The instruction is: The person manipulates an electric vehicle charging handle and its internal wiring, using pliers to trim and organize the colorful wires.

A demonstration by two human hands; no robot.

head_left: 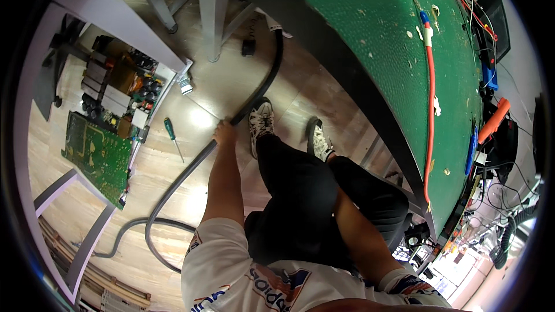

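Pale floor (222, 89): left hand (225, 132) clasps dark hose (196, 160); right hand hidden, its grip unclear

Wide fisheye view from the head, downward, lap (295, 196) near, floor (199, 115) farther off

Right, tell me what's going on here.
A seated person's left hand grips a thick dark cable or hose beside their feet, and it curves back across the floor on the left. The right hand is hidden behind the legs. A green-handled screwdriver lies on the floor, untouched, near a green circuit board. A red cable rests on the green bench top.
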